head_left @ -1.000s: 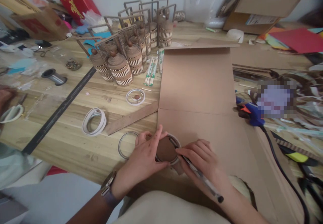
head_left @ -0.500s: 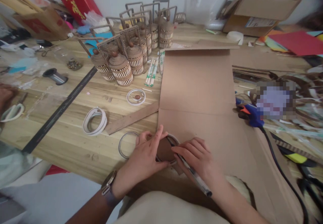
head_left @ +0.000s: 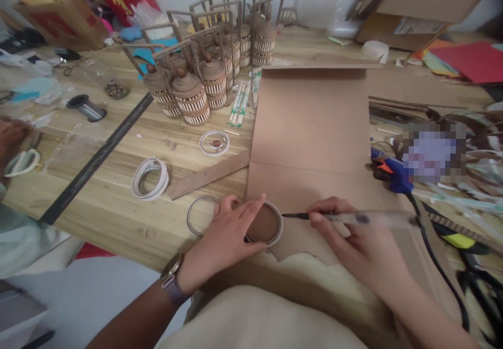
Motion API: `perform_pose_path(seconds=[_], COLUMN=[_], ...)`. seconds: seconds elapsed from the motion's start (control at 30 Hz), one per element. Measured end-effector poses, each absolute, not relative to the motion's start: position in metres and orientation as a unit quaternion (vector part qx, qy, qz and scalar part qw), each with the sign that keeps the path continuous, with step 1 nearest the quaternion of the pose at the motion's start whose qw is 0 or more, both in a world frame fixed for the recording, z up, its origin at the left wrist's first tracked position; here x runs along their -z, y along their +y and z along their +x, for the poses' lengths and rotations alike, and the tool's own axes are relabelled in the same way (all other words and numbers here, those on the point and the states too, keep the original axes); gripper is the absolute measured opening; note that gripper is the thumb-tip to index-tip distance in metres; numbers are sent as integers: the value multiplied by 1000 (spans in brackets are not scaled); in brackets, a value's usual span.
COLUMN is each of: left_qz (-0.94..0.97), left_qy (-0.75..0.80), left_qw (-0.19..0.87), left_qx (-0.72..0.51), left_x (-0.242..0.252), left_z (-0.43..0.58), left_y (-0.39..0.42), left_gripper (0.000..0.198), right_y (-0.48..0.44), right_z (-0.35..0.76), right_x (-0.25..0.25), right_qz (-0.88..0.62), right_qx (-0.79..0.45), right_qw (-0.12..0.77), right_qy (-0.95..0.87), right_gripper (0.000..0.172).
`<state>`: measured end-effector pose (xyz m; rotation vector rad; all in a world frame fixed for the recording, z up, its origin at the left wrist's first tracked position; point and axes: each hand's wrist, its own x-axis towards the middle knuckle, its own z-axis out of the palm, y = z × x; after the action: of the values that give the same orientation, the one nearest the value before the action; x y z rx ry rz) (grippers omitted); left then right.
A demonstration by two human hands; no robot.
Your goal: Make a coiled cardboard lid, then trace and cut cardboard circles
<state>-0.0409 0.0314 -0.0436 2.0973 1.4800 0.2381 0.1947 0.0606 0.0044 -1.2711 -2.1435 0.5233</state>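
A thin round ring [head_left: 281,229] lies flat near the front left edge of a large brown cardboard sheet [head_left: 314,118]. My left hand [head_left: 231,228] holds the ring down, thumb at its lower edge and a finger across its top. In my right hand [head_left: 349,233] is a pen [head_left: 334,216], tip pointing left at the ring's right side. The pen's back end is blurred. Cardboard shows inside the ring. Another thin ring [head_left: 188,218] lies partly behind my left hand. The sheet's front edge has curved cut-outs.
White strip rolls [head_left: 135,186], a smaller ring [head_left: 202,144] around a brown bead [head_left: 216,143] and a cardboard strip [head_left: 208,176] lie left. Several lidded, handled containers [head_left: 190,102] stand behind. A blue glue gun [head_left: 398,177] with a black cord is right. Another person's hand [head_left: 11,134] is far left.
My right hand has moved right and swung the pen from slanting inside the ring to nearly level outside its right edge. My left hand stays on the ring. The view has shifted slightly.
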Motion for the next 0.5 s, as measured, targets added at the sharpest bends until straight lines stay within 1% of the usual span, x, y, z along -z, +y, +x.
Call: perform_pose_path(seconds=[0.13,0.27,0.33,0.5], left_qz=[800,811,817,826], left_qy=[529,518,511,501], left_qw=[271,263,259,246], left_qx=[-84,-75,-73,-80], left_x=[43,43,43,44], left_z=[-41,-41,-40,-39], left_y=[33,36,37,38], left_gripper=[81,73,70,68], right_y=[78,87,90,97], right_z=[187,170,165,159], right_x=[-8,-9,-7,-3], right_qz=[-462,-439,-430,-429], right_qx=[-296,-367,-387,-408], right_qw=[219,163,135,26], right_qy=[-807,-804,-805,-806], right_gripper=[24,22,24,32])
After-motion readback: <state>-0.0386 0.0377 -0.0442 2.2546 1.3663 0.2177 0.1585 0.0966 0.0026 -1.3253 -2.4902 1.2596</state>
